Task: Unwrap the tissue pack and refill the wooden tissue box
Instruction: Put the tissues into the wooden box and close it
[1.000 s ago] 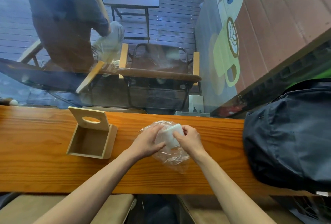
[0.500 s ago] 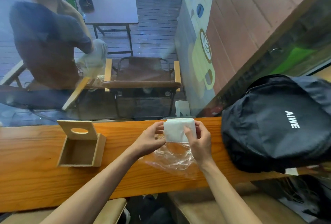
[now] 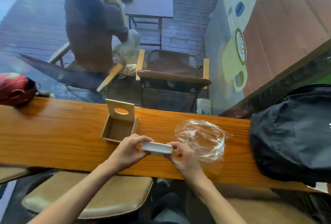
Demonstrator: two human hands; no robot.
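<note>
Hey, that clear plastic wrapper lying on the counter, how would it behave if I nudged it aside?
The plastic wrapper looks thin and crumpled, so it is probably floppy and very light. On the glossy wooden counter it would likely slide or drift rather than stay put.

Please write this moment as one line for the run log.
tissue stack: unwrapped, held by left hand and right hand | wrapper: on counter | wooden box: open, empty

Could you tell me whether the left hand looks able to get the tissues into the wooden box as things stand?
Probably yes: the box stands open, its lid tipped back, just beyond the left hand, with nothing between them. Both hands hold the tissues.
</note>
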